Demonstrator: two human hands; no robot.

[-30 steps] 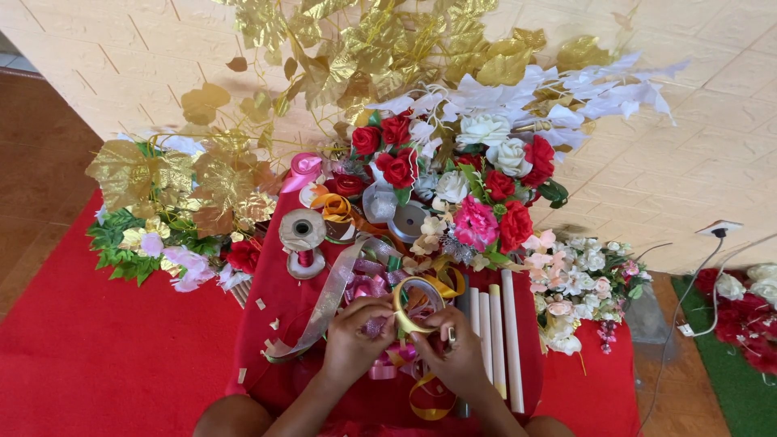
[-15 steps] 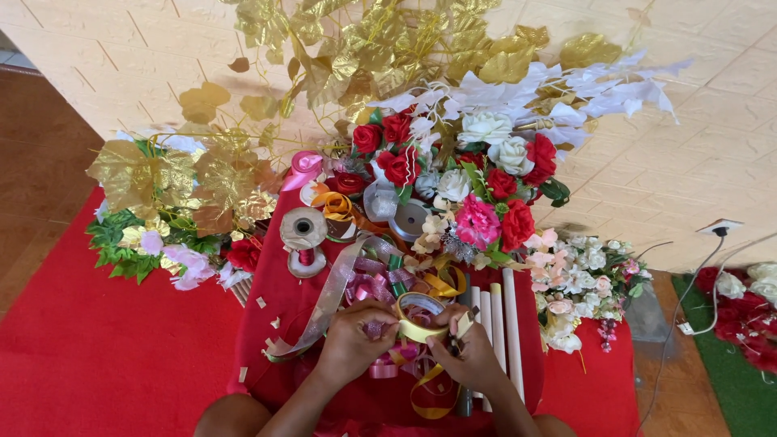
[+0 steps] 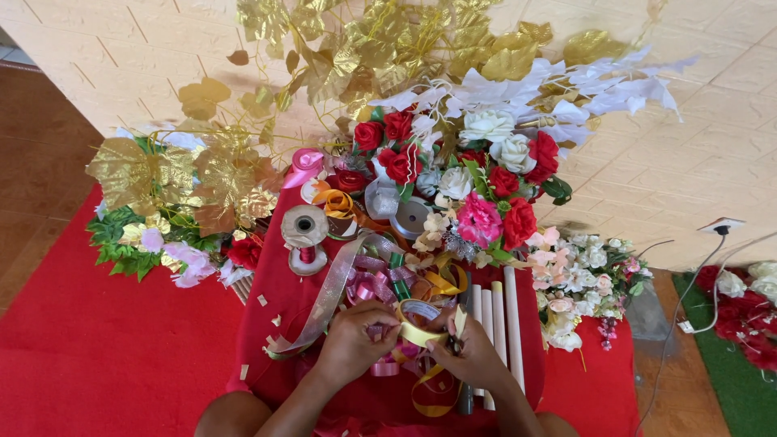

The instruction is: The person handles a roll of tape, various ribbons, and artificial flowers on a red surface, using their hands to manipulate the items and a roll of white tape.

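My left hand (image 3: 353, 344) and my right hand (image 3: 469, 356) meet low in the middle over a red cloth-covered surface (image 3: 283, 324). Between them they grip a yellow tape roll (image 3: 418, 318), the right fingers pinching a short strip pulled from it. Pink ribbon (image 3: 380, 368) peeks out under my left hand, and a gold ribbon loop (image 3: 433, 392) hangs below my right. Several curled ribbons (image 3: 380, 279) lie just beyond the hands.
A ribbon spool (image 3: 305, 229) stands left of centre. Three white sticks (image 3: 502, 311) lie beside my right hand. Red, white and pink artificial flowers (image 3: 477, 182) and gold leaves (image 3: 380, 48) crowd the back. A power cord (image 3: 688, 299) runs at the right. Red carpet (image 3: 105, 356) covers the floor.
My hands have drawn closer together around the yellow tape roll, and the right hand has shifted slightly left and up. The flowers and spools have not moved.
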